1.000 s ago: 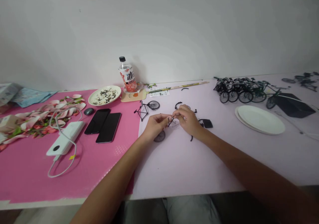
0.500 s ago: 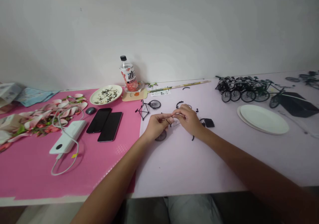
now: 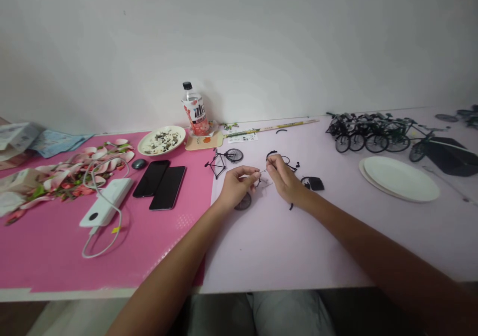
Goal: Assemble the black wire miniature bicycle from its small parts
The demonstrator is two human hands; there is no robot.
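Thumb and fingers of my left hand (image 3: 236,186) pinch a small dark model bicycle part (image 3: 259,181), mostly hidden by the fingertips. Beneath that hand a small spoked wheel (image 3: 243,202) shows in part; whether it is joined to the held part I cannot tell. My right hand (image 3: 284,179) is closed in a pinch just to the right, a narrow gap away. A thin pale sliver shows between the hands, too fine to name. Beyond the left hand lies a black model bicycle frame (image 3: 215,167) with one wheel (image 3: 234,155). Curved black pieces (image 3: 272,153) lie behind the right hand.
Several assembled model bicycles (image 3: 368,134) stand at the right, near white oval plates (image 3: 401,179). A black flat part (image 3: 317,183) lies right of my hand. Leftward are a bottle (image 3: 196,114), a bowl (image 3: 161,141), two phones (image 3: 168,187), a power bank (image 3: 106,202) and petals (image 3: 80,174).
My hands, whose fingertips met before, have drawn slightly apart, the right one moving to the right. The whole view has shifted a little.
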